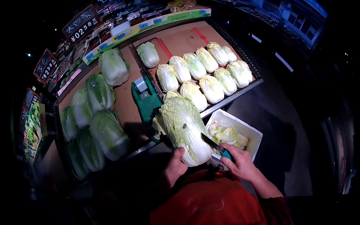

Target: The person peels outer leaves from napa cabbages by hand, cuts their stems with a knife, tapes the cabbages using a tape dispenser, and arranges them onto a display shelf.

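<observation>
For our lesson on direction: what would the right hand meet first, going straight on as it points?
The right hand would probably meet the large, oblong, pale-green cabbage in the left hand; depth is unclear.

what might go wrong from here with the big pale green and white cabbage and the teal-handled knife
The teal-handled knife in the right hand could slip off the smooth white stem and nick the left hand, which grips the same end.

The big pale green and white cabbage looks bulky for one supporting hand, so it might roll loose.

Trimmings might miss the white rectangular box below.
</observation>
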Motion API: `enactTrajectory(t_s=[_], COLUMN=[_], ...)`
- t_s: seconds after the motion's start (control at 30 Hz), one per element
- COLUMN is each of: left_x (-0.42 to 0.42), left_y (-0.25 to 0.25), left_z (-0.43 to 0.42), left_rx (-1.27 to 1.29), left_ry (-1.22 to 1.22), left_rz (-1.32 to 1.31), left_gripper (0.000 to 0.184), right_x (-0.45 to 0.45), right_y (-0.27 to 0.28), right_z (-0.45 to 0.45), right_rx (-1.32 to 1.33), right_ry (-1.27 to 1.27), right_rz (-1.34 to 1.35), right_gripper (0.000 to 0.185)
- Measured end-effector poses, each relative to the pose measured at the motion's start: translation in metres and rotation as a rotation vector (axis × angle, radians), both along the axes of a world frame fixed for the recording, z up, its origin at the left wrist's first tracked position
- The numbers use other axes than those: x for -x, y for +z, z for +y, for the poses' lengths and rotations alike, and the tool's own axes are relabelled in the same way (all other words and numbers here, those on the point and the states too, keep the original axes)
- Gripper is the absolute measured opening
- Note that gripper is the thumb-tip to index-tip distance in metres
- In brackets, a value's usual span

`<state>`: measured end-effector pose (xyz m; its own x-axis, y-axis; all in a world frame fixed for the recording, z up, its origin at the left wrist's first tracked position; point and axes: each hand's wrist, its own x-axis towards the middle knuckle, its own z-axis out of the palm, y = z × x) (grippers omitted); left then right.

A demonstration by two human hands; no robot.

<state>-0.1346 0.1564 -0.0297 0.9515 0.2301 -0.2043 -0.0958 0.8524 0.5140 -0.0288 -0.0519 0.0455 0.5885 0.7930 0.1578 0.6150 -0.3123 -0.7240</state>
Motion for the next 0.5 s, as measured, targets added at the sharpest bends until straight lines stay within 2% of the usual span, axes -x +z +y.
enactTrajectory(t_s=[0.23, 0.37, 0.5], left_x=[-0.021, -0.034, -0.045], left_y=[0.008, 0.024, 0.026], left_z=[-0.050, -0.084, -0.109], left_rx=[-0.118, -0.146, -0.105], left_ry=[-0.033, -0.164, -0.215], left_rz=[0.022, 0.046, -0.009], left_gripper=[0.080, 0.085, 0.086], right_x=[-0.016, -0.021, -0.025], right_y=[-0.001, -0.003, -0.014], right_z=[-0.055, -0.091, -0.119], right_rx=[-0.006, 0.015, -0.093], right_ry=[-0.019, -0.054, -0.105], right_rz=[-0.008, 0.055, 0.045], right_gripper=[0.038, 0.038, 0.038])
